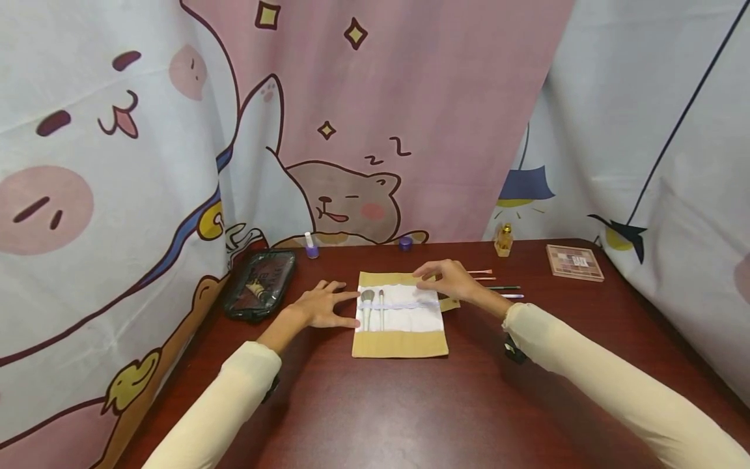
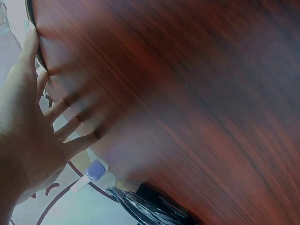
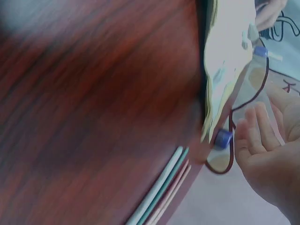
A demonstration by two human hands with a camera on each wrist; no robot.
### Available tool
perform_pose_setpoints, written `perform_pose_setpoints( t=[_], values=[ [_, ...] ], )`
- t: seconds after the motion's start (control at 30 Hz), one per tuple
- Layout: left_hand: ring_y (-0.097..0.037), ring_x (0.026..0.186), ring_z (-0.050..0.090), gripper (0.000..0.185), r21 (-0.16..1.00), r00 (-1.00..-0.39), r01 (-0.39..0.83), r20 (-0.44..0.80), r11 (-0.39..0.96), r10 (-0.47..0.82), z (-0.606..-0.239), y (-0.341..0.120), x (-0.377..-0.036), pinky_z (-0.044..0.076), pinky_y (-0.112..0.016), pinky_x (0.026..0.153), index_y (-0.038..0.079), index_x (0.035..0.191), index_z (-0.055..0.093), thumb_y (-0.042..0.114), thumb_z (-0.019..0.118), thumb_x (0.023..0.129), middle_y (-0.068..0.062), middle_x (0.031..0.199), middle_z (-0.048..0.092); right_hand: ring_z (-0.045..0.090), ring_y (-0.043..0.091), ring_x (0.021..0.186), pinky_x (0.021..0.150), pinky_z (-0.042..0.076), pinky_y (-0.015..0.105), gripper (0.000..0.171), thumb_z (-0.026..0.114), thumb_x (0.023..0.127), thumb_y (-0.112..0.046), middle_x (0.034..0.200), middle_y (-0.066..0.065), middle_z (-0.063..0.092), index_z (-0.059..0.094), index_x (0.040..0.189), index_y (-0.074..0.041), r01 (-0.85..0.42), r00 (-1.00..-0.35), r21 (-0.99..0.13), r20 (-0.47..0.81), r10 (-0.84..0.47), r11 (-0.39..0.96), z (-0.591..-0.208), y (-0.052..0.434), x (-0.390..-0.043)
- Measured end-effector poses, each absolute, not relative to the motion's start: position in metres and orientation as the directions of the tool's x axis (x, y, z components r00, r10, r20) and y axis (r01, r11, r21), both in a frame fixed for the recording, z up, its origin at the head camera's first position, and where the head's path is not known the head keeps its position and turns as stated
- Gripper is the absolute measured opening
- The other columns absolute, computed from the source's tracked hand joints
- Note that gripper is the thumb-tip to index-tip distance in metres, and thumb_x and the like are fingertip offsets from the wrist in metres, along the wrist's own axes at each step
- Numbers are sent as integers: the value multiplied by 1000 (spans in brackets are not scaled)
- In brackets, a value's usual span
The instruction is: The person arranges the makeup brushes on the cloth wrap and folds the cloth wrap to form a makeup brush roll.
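A tan brush roll [image 1: 400,344] with a white inner panel lies unfolded on the table. A large fluffy makeup brush [image 1: 367,298] and a slim makeup brush [image 1: 382,312] sit at its left side, behind a pale band. My left hand [image 1: 319,306] has its fingers spread, with thumb and forefinger at the roll's left edge. Over the roll's upper right corner is my right hand [image 1: 450,280], fingers loosely bent. In the right wrist view the right hand [image 3: 272,159] shows nothing between its fingers. Several loose brushes [image 1: 505,288] lie just right of it.
A black clear-topped pouch [image 1: 260,283] lies at the left. Along the back stand a purple nail polish bottle [image 1: 312,249], a small purple jar [image 1: 405,243] and a gold perfume bottle [image 1: 504,241]. An eyeshadow palette [image 1: 574,263] lies at the back right. Printed curtains surround the table.
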State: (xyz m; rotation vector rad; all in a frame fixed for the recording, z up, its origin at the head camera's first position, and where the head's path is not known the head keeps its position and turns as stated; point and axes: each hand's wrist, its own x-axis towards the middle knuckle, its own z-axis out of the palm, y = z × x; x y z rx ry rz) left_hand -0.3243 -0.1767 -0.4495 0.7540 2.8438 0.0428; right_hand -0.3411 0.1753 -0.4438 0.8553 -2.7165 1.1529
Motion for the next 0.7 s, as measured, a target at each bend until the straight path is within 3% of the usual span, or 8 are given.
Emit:
perform_pose_setpoints(
  t=[0.13, 0.4, 0.7],
  values=[
    [-34, 148, 32, 85, 74, -851, 487, -184, 870, 492, -449, -177, -324, 41, -63, 106, 44, 158, 41, 83, 59, 85, -4, 166, 33, 74, 33, 105, 90, 56, 53, 25, 80, 92, -11, 109, 13, 78, 77, 116, -3, -500, -857, -634, 265, -442, 590, -439, 193, -341],
    [-35, 148, 33, 85, 77, -848, 494, -175, 866, 500, -451, -177, -326, 42, -64, 105, 44, 158, 42, 83, 59, 84, -4, 166, 33, 74, 33, 106, 90, 57, 53, 27, 79, 93, -10, 111, 13, 78, 76, 117, -1, -462, -879, -639, 240, -412, 615, -437, 232, -340],
    [-34, 147, 33, 88, 63, -851, 486, -192, 872, 488, -454, -178, -329, 41, -63, 106, 45, 158, 40, 86, 56, 82, -4, 167, 33, 74, 28, 101, 82, 58, 40, 26, 81, 93, -16, 109, 11, 78, 77, 115, -4, -425, -903, -598, 223, -368, 680, -443, 274, -333]
  ],
)
